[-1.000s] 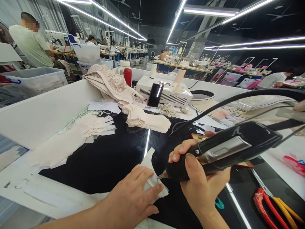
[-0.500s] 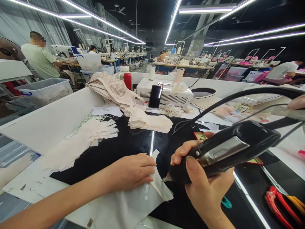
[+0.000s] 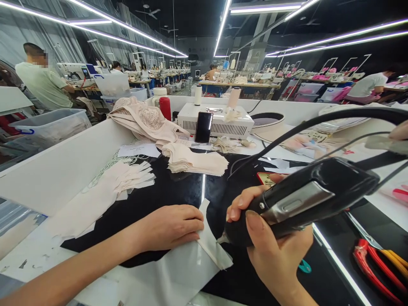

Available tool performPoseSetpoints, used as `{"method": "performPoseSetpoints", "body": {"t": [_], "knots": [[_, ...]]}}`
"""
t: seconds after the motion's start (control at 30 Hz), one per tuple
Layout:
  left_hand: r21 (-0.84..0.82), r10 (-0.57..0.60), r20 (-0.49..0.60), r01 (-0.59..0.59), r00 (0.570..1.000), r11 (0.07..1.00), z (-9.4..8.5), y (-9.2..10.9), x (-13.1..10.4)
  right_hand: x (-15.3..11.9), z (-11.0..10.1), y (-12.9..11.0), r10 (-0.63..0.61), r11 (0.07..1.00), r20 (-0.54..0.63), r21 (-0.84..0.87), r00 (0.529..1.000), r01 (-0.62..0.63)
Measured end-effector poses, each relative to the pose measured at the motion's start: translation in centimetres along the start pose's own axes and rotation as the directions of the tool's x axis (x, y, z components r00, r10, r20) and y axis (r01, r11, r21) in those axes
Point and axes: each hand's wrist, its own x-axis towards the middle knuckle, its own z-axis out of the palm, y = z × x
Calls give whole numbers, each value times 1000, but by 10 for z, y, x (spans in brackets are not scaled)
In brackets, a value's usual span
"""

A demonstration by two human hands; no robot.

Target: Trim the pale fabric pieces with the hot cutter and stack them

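My left hand (image 3: 172,226) lies on a pale fabric piece (image 3: 213,240), its fingers pressed together over the edge. That piece overlaps a larger whitish sheet (image 3: 165,276) on the black work surface (image 3: 149,187). In my right hand (image 3: 276,250), fingers and thumb wrap round a thick black corded handheld tool (image 3: 318,195) with a silver panel. The tool's narrow tip (image 3: 222,239) points down-left and meets the right edge of the pale piece, or nearly so. What lies under my left fingers is hidden.
Beige cut pieces lie stacked (image 3: 197,159) ahead and fanned (image 3: 108,191) at left. A phone (image 3: 203,127) leans on a white vented box (image 3: 231,123). Red-handled scissors (image 3: 372,259) lie at right. A black cable (image 3: 296,131) arches above. Co-workers (image 3: 44,85) sit beyond.
My left hand has shifted slightly left and down on the pale piece, showing more of its upper end. The tool has barely moved; the whole view has shifted a little.
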Motion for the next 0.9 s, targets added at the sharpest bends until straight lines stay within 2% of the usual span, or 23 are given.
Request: {"method": "performPoseSetpoints", "body": {"t": [0.27,0.4,0.7,0.9], "knots": [[-19,10,11,-10,1000,1000,-3,-2,0,-3,-1,3,7,999,-25,-33,1000,-8],[-15,-6,52,7,999,1000,-5,-2,-1,-2,-1,3,-21,998,-17,-54,1000,20],[135,-9,174,-14,985,991,-7,9,-4,-2,3,4,-38,998,-26,-55,999,36],[177,15,152,-42,988,983,-6,16,-3,-2,3,3,-29,999,-30,-45,999,27]]}}
